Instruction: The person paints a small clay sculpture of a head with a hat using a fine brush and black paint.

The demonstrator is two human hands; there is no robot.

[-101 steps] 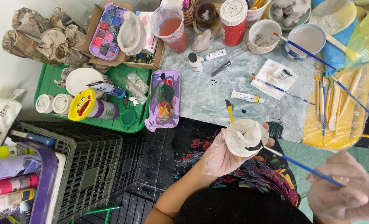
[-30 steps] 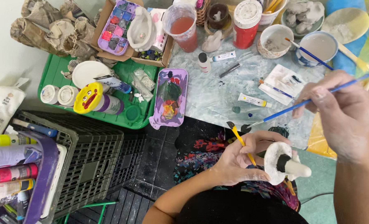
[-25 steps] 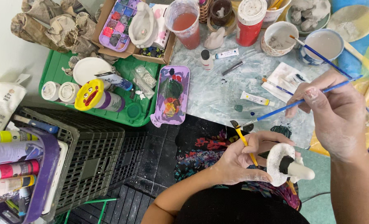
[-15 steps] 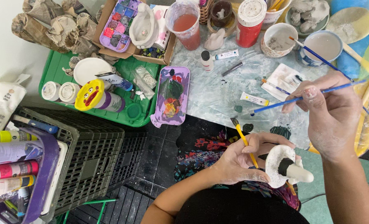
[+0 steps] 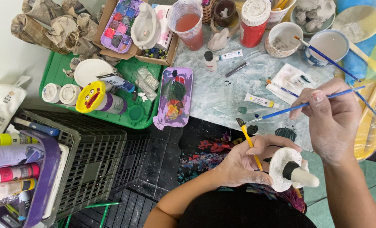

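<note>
Holding a white clay mushroom (image 5: 291, 171) in the left hand (image 5: 243, 162), cap tipped toward the camera and stem pointing out to the right, with a dark patch showing where stem meets cap. That same grip is also clenched around a yellow-handled brush (image 5: 248, 137), tucked between the fingers and poking up past them. The right hand (image 5: 331, 116) hovers just above the mushroom, pinching a blue-handled brush (image 5: 306, 104) whose tip points left, toward the paint-smeared surface (image 5: 222, 95). Further left of that tip sits a purple palette (image 5: 176, 97) with green, red and yellow blobs. Looks to me like we're mid-painting, underside of the cap half started. Next move probably calls for swinging the blue brush tip down to the cap without smudging the wet dark ring, or loading colour from the palette first.
</note>
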